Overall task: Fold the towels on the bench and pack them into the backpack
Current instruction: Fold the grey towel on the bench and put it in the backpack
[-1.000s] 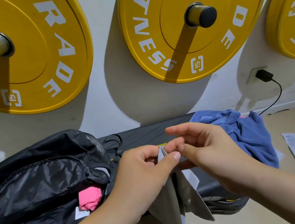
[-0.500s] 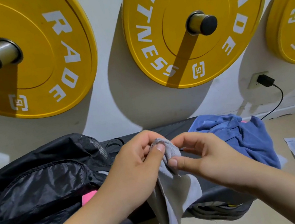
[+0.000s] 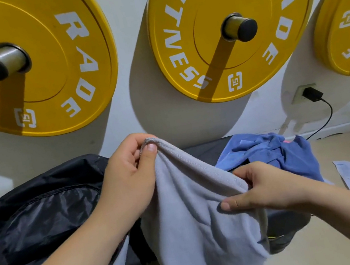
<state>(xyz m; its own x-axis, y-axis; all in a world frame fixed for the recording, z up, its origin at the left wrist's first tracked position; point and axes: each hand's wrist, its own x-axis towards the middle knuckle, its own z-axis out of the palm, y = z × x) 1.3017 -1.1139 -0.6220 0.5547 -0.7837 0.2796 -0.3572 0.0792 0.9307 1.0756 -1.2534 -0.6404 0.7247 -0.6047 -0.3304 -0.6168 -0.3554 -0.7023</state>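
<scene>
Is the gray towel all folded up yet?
Not yet. The gray towel hangs open and rumpled between the left hand, pinching one raised corner, and the right hand, pinching its edge lower down.

Bright indoor light from the upper right: yellow plates [image 3: 28, 64] throw broad soft shadows down-left on the white wall [image 3: 134, 69], pegs [image 3: 2, 61] streak them; wide-angle lens bends edges, bottom corners slightly soft

One head-worn wide-angle view looks forward and down, close over the bench [image 3: 204, 150], facing the wall [image 3: 134, 53].
</scene>
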